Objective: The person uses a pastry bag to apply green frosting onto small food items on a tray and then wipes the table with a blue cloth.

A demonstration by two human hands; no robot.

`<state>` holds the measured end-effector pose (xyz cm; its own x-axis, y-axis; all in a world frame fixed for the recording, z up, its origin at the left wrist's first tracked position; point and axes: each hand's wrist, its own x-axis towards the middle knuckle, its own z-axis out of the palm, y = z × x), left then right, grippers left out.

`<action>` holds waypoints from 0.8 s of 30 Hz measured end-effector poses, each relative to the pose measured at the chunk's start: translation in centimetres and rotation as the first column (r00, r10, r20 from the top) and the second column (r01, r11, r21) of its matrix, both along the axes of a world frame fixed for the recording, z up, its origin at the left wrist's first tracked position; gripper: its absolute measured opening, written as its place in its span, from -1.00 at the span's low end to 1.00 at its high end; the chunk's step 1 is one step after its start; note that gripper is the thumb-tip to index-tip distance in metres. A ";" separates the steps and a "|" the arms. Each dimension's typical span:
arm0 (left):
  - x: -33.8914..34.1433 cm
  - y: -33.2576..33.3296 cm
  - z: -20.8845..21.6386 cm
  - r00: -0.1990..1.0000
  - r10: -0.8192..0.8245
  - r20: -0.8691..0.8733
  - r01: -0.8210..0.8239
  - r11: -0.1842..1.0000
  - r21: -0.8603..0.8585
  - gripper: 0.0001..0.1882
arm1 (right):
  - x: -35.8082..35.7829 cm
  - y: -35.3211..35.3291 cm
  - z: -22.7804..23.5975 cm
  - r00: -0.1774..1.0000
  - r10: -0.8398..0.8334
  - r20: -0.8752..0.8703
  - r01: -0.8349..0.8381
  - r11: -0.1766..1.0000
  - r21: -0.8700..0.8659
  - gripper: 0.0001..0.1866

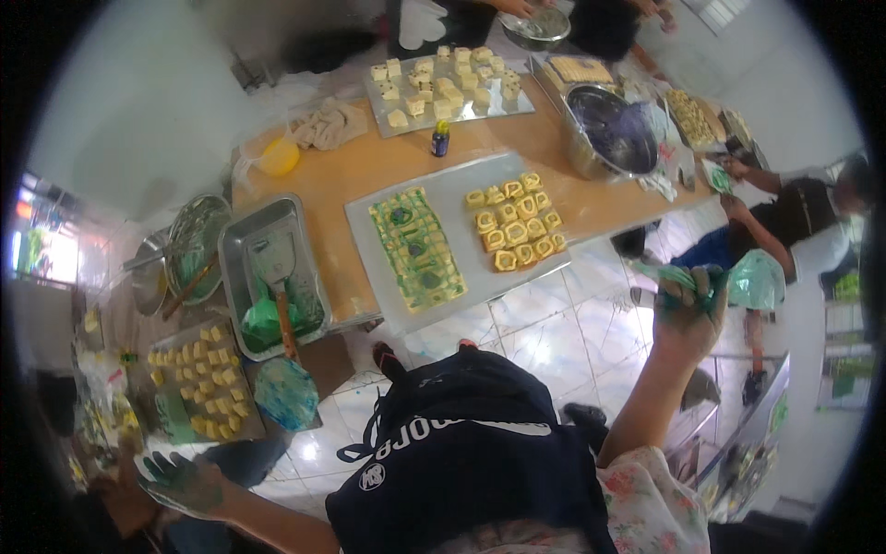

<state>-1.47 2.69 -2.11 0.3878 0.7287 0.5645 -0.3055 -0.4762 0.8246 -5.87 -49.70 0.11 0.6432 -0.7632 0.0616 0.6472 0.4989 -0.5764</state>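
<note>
Raised on the right, my right hand (697,309) is closed round a clear plastic piping bag (757,280) with green icing in it. Green smears cover its fingers. My left hand (185,485) is held out low on the left, fingers spread and holding nothing, its skin also stained green. Nearest to it is a tray of small yellow cake cubes (180,406). On a silver board (480,286) at the table's front lie a rectangular cake (417,249) with green piped lines and a block of small cakes (514,223) topped with cream rings.
Left on the table stands a metal pan (314,319) with green icing and a spatula (276,263). Beyond are a small bottle (440,139), a board of cake cubes (449,118) and a steel bowl (591,152). Other people work at the right and far side.
</note>
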 end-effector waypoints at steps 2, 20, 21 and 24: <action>1.7 4.2 -0.9 0.987 -0.162 0.022 0.163 0.986 -0.043 -0.49 | 0.8 2.8 -0.2 1.000 0.005 -0.007 -0.004 1.000 0.009 -0.78; 13.9 -2.8 -2.6 0.565 -0.685 -0.460 0.722 0.680 -0.127 -0.78 | 5.4 18.3 -0.2 1.000 -0.013 -0.005 0.012 0.997 -0.078 -0.87; 14.0 -4.2 -1.8 0.431 -0.742 -0.513 0.818 0.561 -0.125 -0.77 | 5.7 18.7 -0.6 0.945 -0.201 -0.257 0.107 0.935 -0.338 -0.85; 13.7 -6.2 -0.5 0.213 -0.797 -0.565 0.931 0.342 -0.131 -0.76 | 6.1 19.8 -1.4 0.628 -0.595 -0.502 -0.035 0.622 -0.782 -0.78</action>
